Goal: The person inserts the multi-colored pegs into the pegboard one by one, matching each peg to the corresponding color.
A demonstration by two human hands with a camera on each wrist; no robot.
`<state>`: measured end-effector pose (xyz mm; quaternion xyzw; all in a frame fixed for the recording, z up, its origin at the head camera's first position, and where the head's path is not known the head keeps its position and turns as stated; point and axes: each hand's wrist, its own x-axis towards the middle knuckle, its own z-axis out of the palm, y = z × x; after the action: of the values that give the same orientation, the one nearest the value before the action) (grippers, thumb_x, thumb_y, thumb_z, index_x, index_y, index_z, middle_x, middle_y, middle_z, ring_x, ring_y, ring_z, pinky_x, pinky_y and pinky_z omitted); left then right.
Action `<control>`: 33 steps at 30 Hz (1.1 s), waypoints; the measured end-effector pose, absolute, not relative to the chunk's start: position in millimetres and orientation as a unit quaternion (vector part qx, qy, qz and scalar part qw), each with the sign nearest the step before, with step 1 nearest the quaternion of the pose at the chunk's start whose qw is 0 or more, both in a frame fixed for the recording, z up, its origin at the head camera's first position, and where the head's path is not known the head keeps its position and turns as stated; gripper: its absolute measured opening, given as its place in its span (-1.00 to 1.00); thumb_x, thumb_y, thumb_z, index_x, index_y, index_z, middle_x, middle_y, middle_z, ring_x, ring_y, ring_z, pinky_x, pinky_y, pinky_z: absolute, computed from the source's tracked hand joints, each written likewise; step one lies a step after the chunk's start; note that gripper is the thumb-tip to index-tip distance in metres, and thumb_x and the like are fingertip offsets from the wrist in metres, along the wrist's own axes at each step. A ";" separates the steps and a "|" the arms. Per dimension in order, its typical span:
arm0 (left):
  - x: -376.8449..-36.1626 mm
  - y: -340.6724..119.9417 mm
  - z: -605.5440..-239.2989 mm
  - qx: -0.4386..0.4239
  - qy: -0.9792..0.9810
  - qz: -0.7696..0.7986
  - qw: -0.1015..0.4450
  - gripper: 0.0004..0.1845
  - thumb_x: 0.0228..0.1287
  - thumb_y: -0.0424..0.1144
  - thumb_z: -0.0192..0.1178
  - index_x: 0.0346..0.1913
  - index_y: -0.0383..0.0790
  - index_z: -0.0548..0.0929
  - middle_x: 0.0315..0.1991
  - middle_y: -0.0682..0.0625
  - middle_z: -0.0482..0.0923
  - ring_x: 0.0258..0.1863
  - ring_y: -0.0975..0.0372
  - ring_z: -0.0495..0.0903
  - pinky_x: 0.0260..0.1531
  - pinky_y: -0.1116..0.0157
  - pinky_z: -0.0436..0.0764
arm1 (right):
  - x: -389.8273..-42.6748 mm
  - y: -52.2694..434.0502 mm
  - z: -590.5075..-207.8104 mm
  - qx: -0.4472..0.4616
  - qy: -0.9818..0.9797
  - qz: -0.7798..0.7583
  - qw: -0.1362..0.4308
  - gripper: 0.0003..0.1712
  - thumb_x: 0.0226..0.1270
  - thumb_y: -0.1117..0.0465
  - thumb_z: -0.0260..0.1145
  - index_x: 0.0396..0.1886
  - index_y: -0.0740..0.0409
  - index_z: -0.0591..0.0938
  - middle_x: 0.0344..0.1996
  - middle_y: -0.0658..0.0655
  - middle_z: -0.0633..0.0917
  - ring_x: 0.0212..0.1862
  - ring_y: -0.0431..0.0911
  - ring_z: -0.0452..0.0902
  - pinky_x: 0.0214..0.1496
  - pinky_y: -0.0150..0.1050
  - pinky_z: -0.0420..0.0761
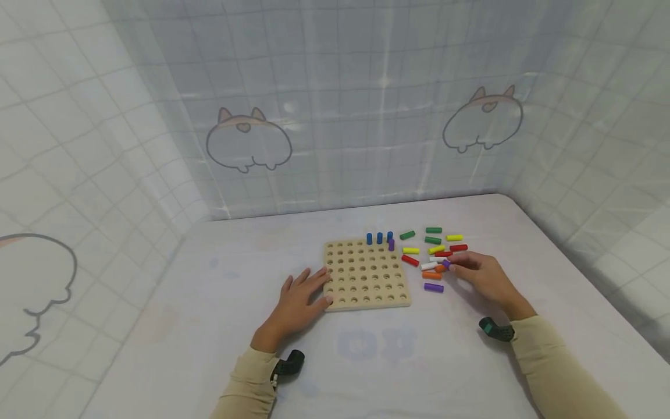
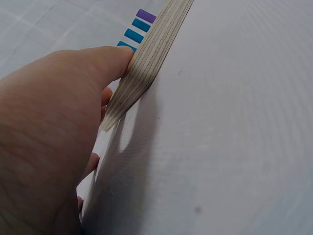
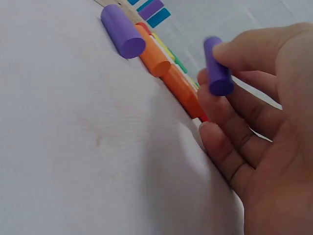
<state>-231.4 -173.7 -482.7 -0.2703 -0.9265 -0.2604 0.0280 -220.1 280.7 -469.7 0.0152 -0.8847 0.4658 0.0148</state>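
Note:
Between thumb and fingertips, my right hand (image 1: 487, 281) pinches a purple peg (image 3: 218, 68), lifted just above the loose pegs in the right wrist view. My left hand (image 1: 297, 301) rests with fingers spread on the left edge of a wooden pegboard (image 1: 367, 306); its thumb touches the board's near left corner. Three blue pegs (image 1: 379, 238) stand upright in the back row towards the right. One purple peg (image 1: 391, 245) stands in the right column, just in front of the last blue one.
Right of the board lie several loose pegs: green (image 1: 433, 230), yellow (image 1: 454, 238), red (image 1: 410, 261), white (image 1: 429, 266) and orange (image 1: 431, 276). Another purple peg (image 1: 434, 287) lies nearest the front. A white cloth (image 1: 366, 361) covers the table, with patterned curtains (image 1: 361, 116) around it.

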 end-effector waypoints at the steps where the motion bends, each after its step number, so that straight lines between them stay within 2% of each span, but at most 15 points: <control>1: -231.7 -174.3 -483.3 -0.269 -0.927 -0.261 0.028 -0.36 0.46 0.14 0.10 0.51 0.01 0.37 0.54 0.18 0.15 0.55 -0.07 0.00 0.39 -0.30 -0.22 | -220.9 279.8 -471.3 0.014 -0.882 0.470 0.018 -0.53 0.46 -0.08 0.29 0.20 0.08 0.63 0.13 0.18 0.61 0.20 0.13 0.43 0.19 0.02 0.55; 6: -230.6 -176.6 -485.7 -0.263 -0.928 -0.261 0.022 -0.36 0.45 0.14 0.10 0.49 -0.01 0.39 0.53 0.15 0.18 0.54 -0.07 0.01 0.39 -0.31 -0.22 | -221.3 278.1 -479.4 0.009 -0.876 0.482 0.011 -0.48 0.44 -0.18 0.27 0.21 0.03 0.62 0.10 0.12 0.62 0.06 0.07 0.49 0.01 -0.27 0.59; 12: -229.6 -174.5 -488.4 -0.268 -0.924 -0.272 0.036 -0.37 0.47 0.13 0.11 0.49 -0.03 0.40 0.52 0.12 0.21 0.53 -0.09 0.04 0.37 -0.32 -0.19 | -221.6 281.4 -480.7 0.021 -0.878 0.477 0.008 -0.52 0.45 -0.17 0.26 0.17 -0.01 0.63 0.12 0.08 0.62 0.11 0.05 0.48 0.05 -0.23 0.58; 18: -231.6 -169.4 -488.8 -0.277 -0.921 -0.270 0.039 -0.37 0.48 0.16 0.06 0.49 -0.02 0.40 0.52 0.14 0.21 0.53 -0.08 0.05 0.38 -0.32 -0.18 | -219.8 285.9 -477.4 0.023 -0.884 0.467 0.027 -0.57 0.49 -0.10 0.25 0.16 0.05 0.63 0.06 0.11 0.63 -0.03 0.06 0.53 -0.08 -0.31 0.62; 25: -228.4 -170.0 -480.7 -0.267 -0.924 -0.271 0.033 -0.37 0.47 0.14 0.09 0.49 -0.02 0.40 0.52 0.14 0.20 0.53 -0.09 0.04 0.38 -0.31 -0.20 | -218.6 283.2 -469.3 0.008 -0.864 0.496 0.085 -0.50 0.52 -0.10 0.20 0.25 0.11 0.57 0.01 0.17 0.64 -0.12 0.05 0.60 -0.16 -0.38 0.64; 33: -227.9 -174.7 -484.3 -0.269 -0.925 -0.266 0.035 -0.36 0.49 0.17 0.05 0.50 -0.01 0.37 0.53 0.15 0.19 0.54 -0.07 0.04 0.38 -0.31 -0.18 | -220.6 266.2 -461.2 0.011 -0.834 0.546 0.081 -0.44 0.53 -0.06 0.20 0.33 0.19 0.51 0.09 0.21 0.60 0.00 -0.01 0.61 -0.09 -0.39 0.65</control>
<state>-227.9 -174.7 -484.3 -0.2691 -0.9250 -0.2659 0.0350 -220.6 266.2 -461.2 0.0112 -0.8338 0.5460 0.0805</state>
